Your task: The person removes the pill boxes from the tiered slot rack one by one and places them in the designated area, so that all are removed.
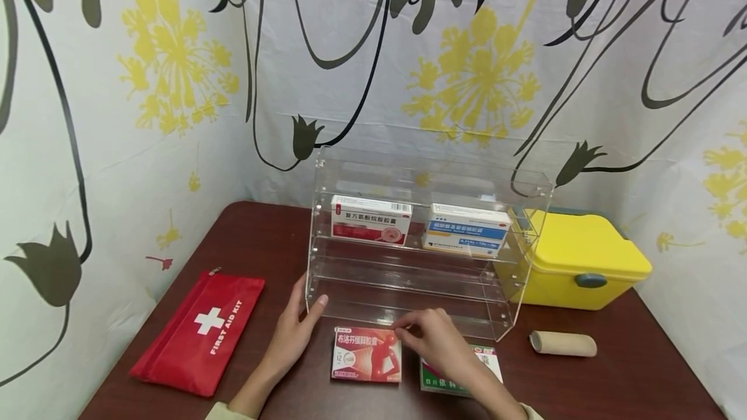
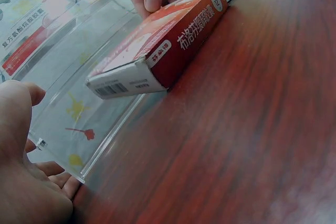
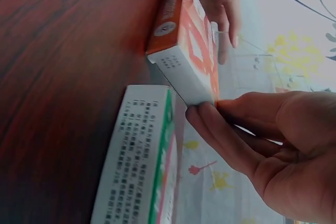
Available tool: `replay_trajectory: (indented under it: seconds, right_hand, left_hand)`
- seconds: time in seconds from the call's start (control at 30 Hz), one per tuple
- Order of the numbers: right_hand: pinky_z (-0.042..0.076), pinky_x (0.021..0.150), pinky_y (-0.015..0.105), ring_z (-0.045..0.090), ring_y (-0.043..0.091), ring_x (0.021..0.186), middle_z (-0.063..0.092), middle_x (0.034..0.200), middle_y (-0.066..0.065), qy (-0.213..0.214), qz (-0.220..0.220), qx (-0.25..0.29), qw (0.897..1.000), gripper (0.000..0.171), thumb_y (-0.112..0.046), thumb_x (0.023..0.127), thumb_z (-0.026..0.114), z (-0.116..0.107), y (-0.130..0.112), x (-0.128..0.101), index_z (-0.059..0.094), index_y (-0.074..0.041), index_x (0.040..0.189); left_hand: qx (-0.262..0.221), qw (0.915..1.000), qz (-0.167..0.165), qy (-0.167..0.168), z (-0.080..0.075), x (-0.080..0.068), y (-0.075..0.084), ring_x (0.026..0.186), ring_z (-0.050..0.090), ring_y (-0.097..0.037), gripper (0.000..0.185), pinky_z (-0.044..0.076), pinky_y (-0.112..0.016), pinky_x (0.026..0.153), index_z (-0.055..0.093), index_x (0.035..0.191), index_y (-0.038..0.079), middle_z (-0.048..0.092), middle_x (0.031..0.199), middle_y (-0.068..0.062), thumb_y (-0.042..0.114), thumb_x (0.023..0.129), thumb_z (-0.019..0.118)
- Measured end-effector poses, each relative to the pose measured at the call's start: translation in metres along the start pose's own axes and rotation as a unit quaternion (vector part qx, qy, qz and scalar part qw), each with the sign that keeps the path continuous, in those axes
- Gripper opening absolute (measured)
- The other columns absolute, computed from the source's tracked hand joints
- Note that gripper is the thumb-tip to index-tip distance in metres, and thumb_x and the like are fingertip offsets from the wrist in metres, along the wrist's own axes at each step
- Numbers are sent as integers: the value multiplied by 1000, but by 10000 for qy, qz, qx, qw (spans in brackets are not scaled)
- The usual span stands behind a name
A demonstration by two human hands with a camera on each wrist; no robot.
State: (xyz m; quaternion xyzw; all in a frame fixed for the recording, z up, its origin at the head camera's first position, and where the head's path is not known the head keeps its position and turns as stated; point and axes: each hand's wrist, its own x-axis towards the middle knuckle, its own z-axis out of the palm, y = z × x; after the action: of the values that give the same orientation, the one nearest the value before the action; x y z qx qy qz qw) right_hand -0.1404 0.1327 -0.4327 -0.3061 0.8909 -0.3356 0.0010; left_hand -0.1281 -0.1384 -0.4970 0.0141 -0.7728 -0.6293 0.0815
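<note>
A clear acrylic two-tier rack stands at the middle of the table. My left hand grips its lower left side, thumb in front and fingers behind in the left wrist view. In front of the rack is a flat red-orange medicine box with a white end. My right hand pinches this box at its far right corner, as the right wrist view shows up close. Beneath my right wrist lies a green and white medicine box, partly hidden by the arm.
On the rack's upper tier sit a red and white box and a blue and white box. A red first aid pouch lies at left. To the right are a yellow lidded case and a beige cylinder.
</note>
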Motion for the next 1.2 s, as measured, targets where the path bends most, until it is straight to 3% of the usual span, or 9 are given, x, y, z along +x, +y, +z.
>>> replay_trajectory:
  seconds: [0.33, 0.67, 1.2]
  right_hand:
    - [50, 57, 19, 59, -3, 64, 72, 80, -3, 24, 204, -217, 9996, 5, -6, 88, 72, 7, 0, 4, 77, -9, 89]
    - [47, 53, 19, 56, -2, 61, 72, 80, -1, 33, 155, -280, 9995, 6, -4, 86, 73, 10, 1, 3, 77, -8, 88]
    - [45, 51, 20, 51, -3, 59, 73, 83, -2, -74, 198, -251, 9995, 8, -4, 87, 73, 9, 0, 2, 78, -9, 91]
  left_hand:
    - [1, 9998, 186, -62, -4, -12, 34, 138, 34, -33, 64, 26, -58, 109, 28, 154, 19, 37, 152, -16, 30, 100, 59]
    - [-60, 9999, 118, -31, 0, 0, 1, 139, 34, -23, 65, 25, -52, 111, 28, 153, 33, 37, 152, -6, 40, 97, 61]
    - [-63, 9999, 142, -46, 0, 0, 0, 139, 34, -23, 64, 25, -52, 111, 28, 152, 34, 37, 152, -4, 41, 97, 60]
